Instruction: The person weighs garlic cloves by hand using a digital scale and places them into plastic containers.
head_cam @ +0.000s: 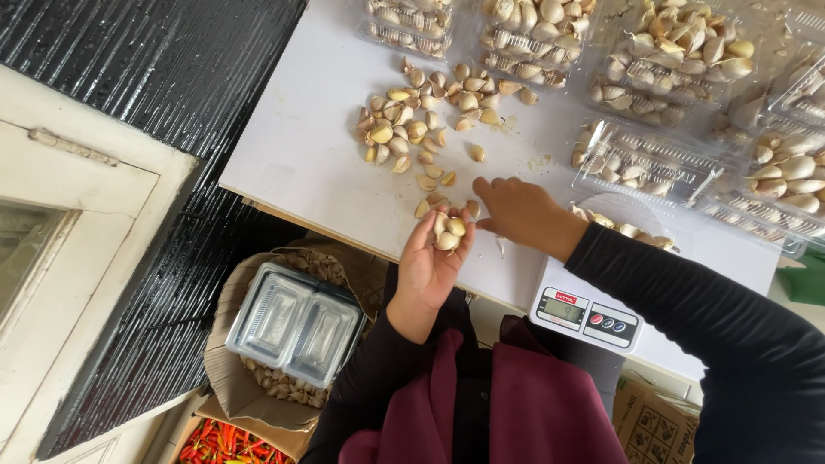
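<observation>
1. Because the left hand [427, 262] cups several garlic cloves [449, 232] loosely at the tabletop [301, 155] edge, one could roll off.
2. The right hand [520, 210], fingers spread flat beside them, could nudge nearby loose cloves [404, 129] over.

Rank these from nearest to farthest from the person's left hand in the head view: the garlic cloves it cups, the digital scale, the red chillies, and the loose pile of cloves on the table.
From the left hand:
1. Cupped garlic cloves, lying in its palm.
2. Loose clove pile, up the white table.
3. Digital scale, to the right. Too close to call with the pile.
4. Red chillies, bottom left, on the floor.
</observation>
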